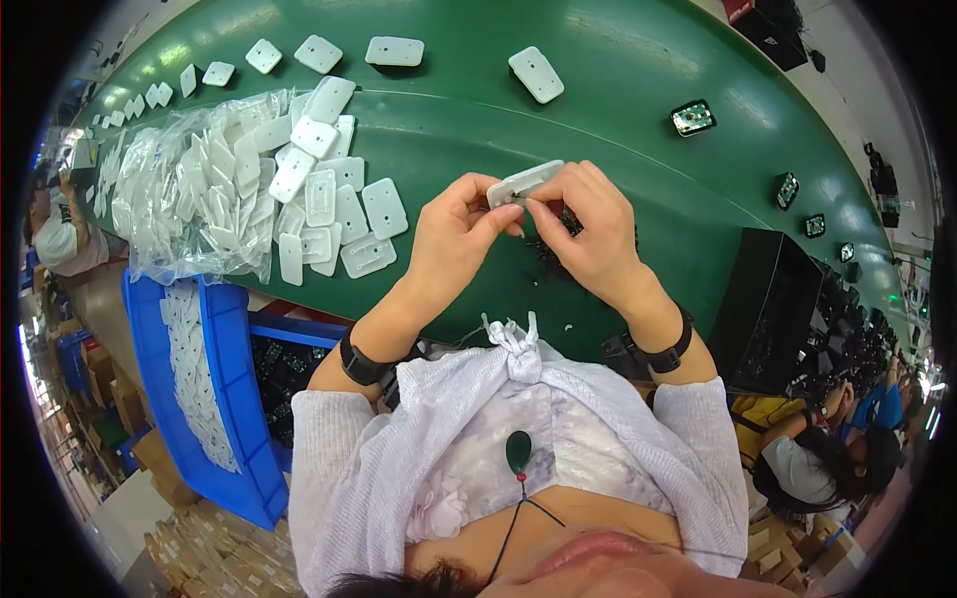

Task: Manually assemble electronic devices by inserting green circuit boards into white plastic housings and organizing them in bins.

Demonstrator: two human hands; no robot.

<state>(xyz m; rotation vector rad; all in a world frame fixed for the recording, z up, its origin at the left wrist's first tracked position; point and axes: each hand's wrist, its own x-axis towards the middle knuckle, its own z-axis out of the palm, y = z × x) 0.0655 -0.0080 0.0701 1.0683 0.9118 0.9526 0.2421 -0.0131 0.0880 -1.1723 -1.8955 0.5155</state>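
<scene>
A white plastic cover (526, 183), flat with rounded corners, is held up in front of me over the green bench. My left hand (461, 227) is closed on its left end, thumb on the near side. Closed at the cover's right end is my right hand (590, 227), its fingers hiding that part. A small dark spot shows on the cover near my left thumb; I cannot make out what it is. Partly behind my right hand lies a heap of small black parts (546, 261). More loose white covers (384, 207) lie to the left.
A clear plastic bag (150, 209) full of white covers sits at the left. Below it stands a blue bin (261, 439). A black box (766, 309) is at the right. Along the green bench (449, 130) run white-topped units (536, 75) and black housings with circuit boards (693, 118).
</scene>
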